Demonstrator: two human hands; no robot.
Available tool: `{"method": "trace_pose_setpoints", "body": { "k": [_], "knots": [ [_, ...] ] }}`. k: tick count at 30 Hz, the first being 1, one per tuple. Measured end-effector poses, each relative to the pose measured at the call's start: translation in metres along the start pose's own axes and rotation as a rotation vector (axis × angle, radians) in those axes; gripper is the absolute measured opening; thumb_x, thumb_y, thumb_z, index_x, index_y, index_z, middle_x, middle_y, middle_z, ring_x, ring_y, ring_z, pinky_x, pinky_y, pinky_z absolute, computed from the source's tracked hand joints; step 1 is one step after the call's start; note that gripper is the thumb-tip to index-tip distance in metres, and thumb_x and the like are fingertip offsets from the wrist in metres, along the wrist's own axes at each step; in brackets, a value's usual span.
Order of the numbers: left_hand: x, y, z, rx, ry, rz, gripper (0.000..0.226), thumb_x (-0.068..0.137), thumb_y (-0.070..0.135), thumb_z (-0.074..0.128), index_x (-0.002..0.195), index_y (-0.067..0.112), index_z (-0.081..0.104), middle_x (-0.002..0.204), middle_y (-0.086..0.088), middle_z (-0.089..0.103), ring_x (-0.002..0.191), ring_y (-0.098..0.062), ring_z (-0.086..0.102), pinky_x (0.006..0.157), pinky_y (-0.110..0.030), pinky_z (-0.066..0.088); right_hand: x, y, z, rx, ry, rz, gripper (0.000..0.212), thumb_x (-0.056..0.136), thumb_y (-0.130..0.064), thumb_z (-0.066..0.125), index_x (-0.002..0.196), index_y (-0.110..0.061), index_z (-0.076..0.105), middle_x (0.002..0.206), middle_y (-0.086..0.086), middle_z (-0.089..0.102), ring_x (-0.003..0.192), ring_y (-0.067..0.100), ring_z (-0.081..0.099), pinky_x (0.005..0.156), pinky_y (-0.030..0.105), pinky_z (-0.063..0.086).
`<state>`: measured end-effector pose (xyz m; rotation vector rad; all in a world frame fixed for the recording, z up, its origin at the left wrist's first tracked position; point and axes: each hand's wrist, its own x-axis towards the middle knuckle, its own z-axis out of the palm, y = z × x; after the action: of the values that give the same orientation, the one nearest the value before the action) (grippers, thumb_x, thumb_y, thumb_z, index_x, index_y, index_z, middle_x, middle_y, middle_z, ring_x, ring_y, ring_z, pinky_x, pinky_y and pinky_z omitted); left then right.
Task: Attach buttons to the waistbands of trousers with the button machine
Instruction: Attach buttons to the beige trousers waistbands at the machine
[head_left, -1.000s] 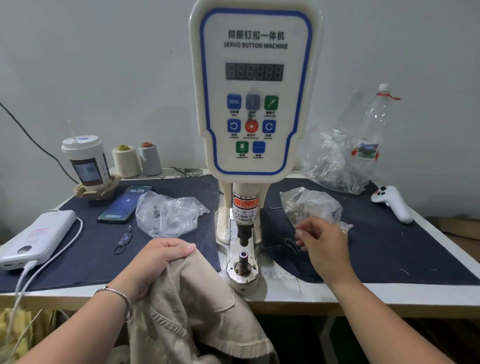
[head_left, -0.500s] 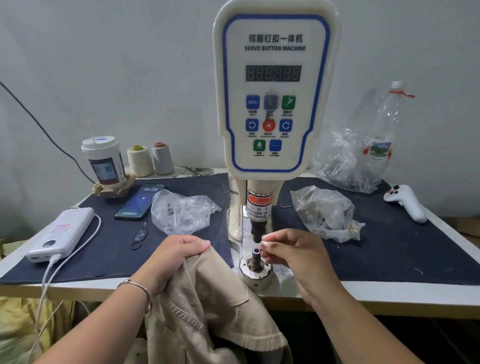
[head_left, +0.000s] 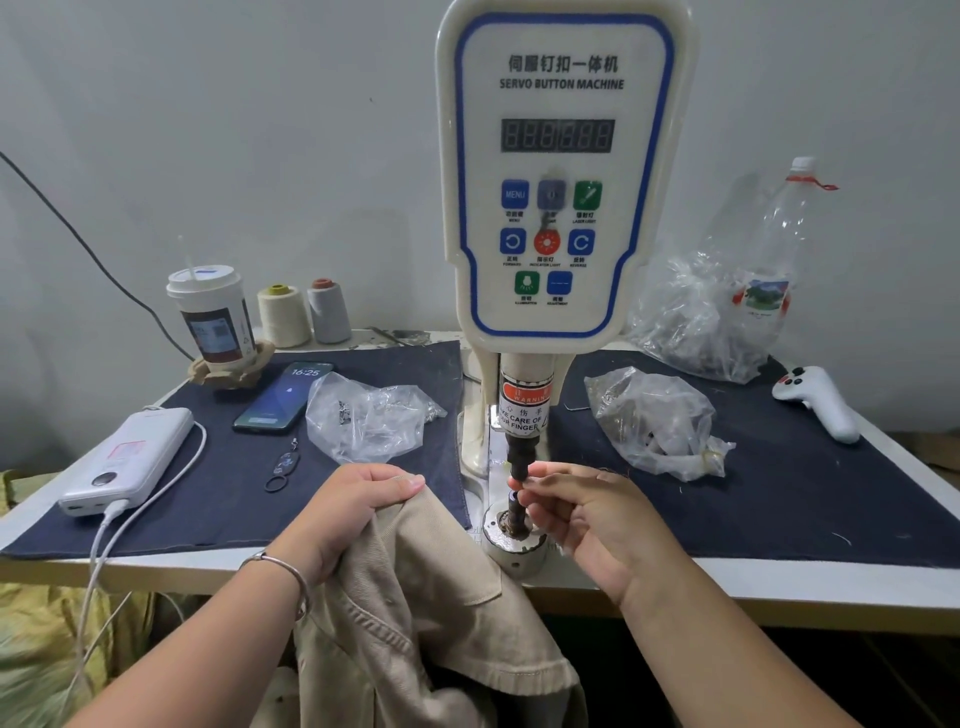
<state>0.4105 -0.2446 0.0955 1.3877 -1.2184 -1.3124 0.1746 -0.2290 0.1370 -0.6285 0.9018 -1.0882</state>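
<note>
Head view: right hand (head_left: 582, 512) is pinching a small button part, too tiny to identify, at the lower die (head_left: 514, 512) under the punch (head_left: 519, 460). Left hand (head_left: 358, 512), at nine o'clock, is gripping the khaki trousers (head_left: 431, 587). Advisable: seating the part squarely, fingers withdrawing before cycling.

Left hand (head_left: 358, 512) fisted, knuckles up, bangled wrist, forearm reaching in from lower left, right hand (head_left: 587, 512) palm leftward, fingertips (head_left: 524, 486) pinched together, forearm from lower right

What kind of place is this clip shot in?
Probably a small garment workshop, at a button-attaching bench. A servo button machine stands on the table, thread cones sit by the wall, and the left hand holds beige trousers beside it.
</note>
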Motion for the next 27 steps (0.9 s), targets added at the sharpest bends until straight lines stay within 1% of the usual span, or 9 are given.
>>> {"method": "trace_pose_setpoints", "body": {
  "k": [4,8,14,21,27],
  "knots": [
    [0.000,0.000,0.000,-0.003,0.000,-0.002,0.019,0.087,0.021,0.069,0.078,0.005,0.076,0.077,-0.013,0.069,0.072,-0.021,0.065,0.070,-0.027,0.050,-0.002,-0.003,-0.001,-0.043,0.003,-0.007,0.013,0.087,0.011,0.054,0.084,0.003,0.064,0.073,0.019,0.072,0.053,0.013,0.067,0.046,0.017,0.052],
    [0.000,0.000,0.000,-0.008,-0.005,-0.005,0.020,0.088,0.021,0.069,0.079,0.004,0.075,0.078,-0.014,0.069,0.074,-0.022,0.064,0.072,-0.029,0.050,-0.006,-0.006,-0.001,-0.070,0.015,-0.001,0.012,0.084,0.011,0.058,0.083,0.001,0.063,0.075,0.019,0.073,0.052,0.012,0.067,0.043,0.016,0.050],
    [-0.001,0.002,0.001,-0.021,0.008,-0.013,0.018,0.087,0.020,0.069,0.076,0.008,0.077,0.078,-0.014,0.071,0.072,-0.020,0.067,0.067,-0.024,0.053,-0.009,-0.010,0.000,-0.069,0.035,0.013,0.012,0.082,0.011,0.059,0.086,0.000,0.061,0.076,0.021,0.073,0.053,0.014,0.067,0.042,0.016,0.050],
    [-0.003,0.002,0.002,-0.020,0.017,-0.009,0.018,0.087,0.020,0.069,0.077,0.008,0.077,0.078,-0.013,0.072,0.072,-0.019,0.067,0.066,-0.023,0.053,-0.013,-0.011,0.001,-0.064,0.057,0.007,0.016,0.084,0.014,0.053,0.087,0.000,0.061,0.077,0.021,0.073,0.052,0.015,0.068,0.041,0.016,0.049],
    [-0.003,0.003,0.002,-0.017,0.011,-0.001,0.020,0.088,0.019,0.068,0.073,0.010,0.077,0.074,-0.011,0.071,0.067,-0.017,0.066,0.063,-0.022,0.051,-0.015,-0.008,0.003,-0.073,0.061,-0.031,0.016,0.084,0.013,0.056,0.087,-0.001,0.063,0.078,0.020,0.073,0.054,0.015,0.069,0.042,0.016,0.050]
  ]
}}
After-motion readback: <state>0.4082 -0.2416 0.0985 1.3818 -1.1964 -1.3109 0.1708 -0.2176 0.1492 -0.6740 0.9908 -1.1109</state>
